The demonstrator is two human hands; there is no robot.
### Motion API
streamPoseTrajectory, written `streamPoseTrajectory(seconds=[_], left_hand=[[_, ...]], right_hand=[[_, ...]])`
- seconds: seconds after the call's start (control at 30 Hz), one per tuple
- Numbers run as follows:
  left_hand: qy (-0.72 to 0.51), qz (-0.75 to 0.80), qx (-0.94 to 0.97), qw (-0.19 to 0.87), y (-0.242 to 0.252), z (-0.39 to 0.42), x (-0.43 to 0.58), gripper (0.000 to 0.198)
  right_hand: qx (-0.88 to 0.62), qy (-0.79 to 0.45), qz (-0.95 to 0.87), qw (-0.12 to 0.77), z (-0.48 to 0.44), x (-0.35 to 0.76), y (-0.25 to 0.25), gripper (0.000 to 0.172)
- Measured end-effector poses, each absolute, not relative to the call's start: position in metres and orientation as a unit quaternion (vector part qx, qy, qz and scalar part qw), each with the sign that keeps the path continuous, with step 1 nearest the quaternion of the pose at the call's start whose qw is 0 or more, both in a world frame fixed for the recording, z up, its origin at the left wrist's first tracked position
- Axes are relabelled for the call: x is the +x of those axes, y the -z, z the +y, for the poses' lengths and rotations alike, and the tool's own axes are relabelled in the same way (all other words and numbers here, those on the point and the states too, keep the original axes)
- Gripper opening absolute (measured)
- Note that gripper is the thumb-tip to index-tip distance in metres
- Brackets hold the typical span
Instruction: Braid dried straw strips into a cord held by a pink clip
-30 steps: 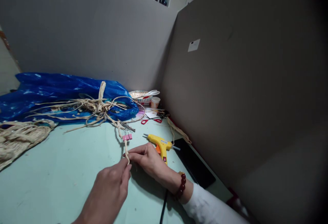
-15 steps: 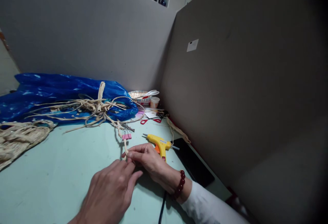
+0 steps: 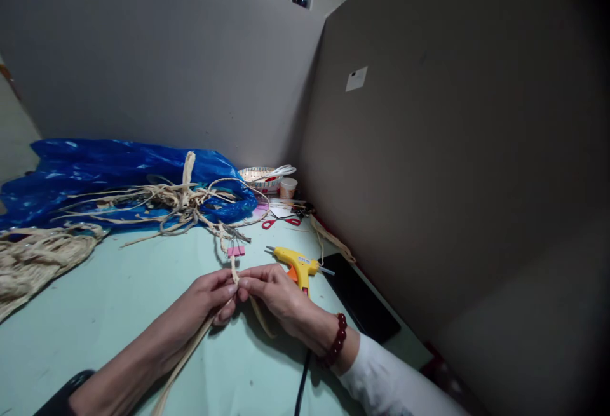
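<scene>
A pale braided fibre cord (image 3: 234, 270) runs down from a pink binder clip (image 3: 236, 251) to my fingertips. My left hand (image 3: 207, 301) pinches the cord's lower end from the left, and a long loose strand (image 3: 183, 360) trails from it toward the bottom edge. From the right, my right hand (image 3: 276, 295) pinches the same spot, fingertips almost touching those of the left. Another strand (image 3: 260, 317) hangs below my right hand. A red bead bracelet circles my right wrist.
A yellow glue gun (image 3: 296, 262) lies just beyond my right hand, beside a black flat object (image 3: 359, 298). Farther back are red-handled scissors (image 3: 281, 222), a paper cup (image 3: 288, 188), a basket (image 3: 260, 176), and a blue bag (image 3: 114, 174) with tangled fibres. Woven material (image 3: 42, 263) lies left.
My left hand has turned from back-up over the cord to a pinch at its left side, its forearm lower left. The trailing strands now show. My right hand has barely moved.
</scene>
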State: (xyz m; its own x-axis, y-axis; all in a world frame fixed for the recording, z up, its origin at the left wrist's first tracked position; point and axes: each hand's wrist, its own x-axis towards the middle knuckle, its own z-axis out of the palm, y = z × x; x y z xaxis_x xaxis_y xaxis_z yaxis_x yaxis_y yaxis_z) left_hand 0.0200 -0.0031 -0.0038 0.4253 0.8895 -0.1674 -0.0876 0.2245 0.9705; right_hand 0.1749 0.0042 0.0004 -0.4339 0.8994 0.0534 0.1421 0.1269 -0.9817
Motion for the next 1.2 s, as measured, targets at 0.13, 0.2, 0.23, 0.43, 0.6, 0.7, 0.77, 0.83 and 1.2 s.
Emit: streamPoseTrajectory(seconds=[0.13,0.2,0.23,0.43,0.6,0.7,0.77,0.83,1.2], left_hand=[[-0.375,0.405,0.455,0.699,0.004,-0.001,0.022,0.021],[-0.385,0.41,0.447,0.696,0.005,0.0,0.024,0.022],[-0.388,0.413,0.446,0.693,0.005,0.0,0.024,0.024],[-0.383,0.455,0.438,0.673,0.004,-0.006,0.028,0.033],[-0.369,0.529,0.467,0.606,0.005,-0.008,0.027,0.03],[-0.364,0.555,0.503,0.554,0.006,-0.007,0.027,0.029],[-0.359,0.564,0.529,0.523,0.006,-0.007,0.026,0.029],[-0.354,0.57,0.545,0.503,0.004,-0.008,0.026,0.029],[-0.398,0.533,0.497,0.558,0.025,-0.001,0.025,0.03]], right_hand=[[-0.377,-0.553,-0.647,0.366,0.006,0.177,0.002,0.023],[-0.383,-0.51,-0.682,0.36,0.006,0.178,0.003,0.023],[-0.386,-0.485,-0.697,0.36,0.005,0.178,0.004,0.021],[-0.44,-0.34,-0.768,0.318,-0.007,0.182,-0.002,0.015],[-0.488,-0.202,-0.817,0.233,-0.012,0.185,-0.012,0.015],[-0.493,-0.134,-0.83,0.223,-0.01,0.186,-0.014,0.015],[-0.482,-0.118,-0.836,0.235,-0.009,0.186,-0.014,0.016],[-0.482,-0.124,-0.832,0.246,-0.009,0.186,-0.014,0.019],[-0.477,-0.127,-0.843,0.213,-0.011,0.185,-0.016,0.034]])
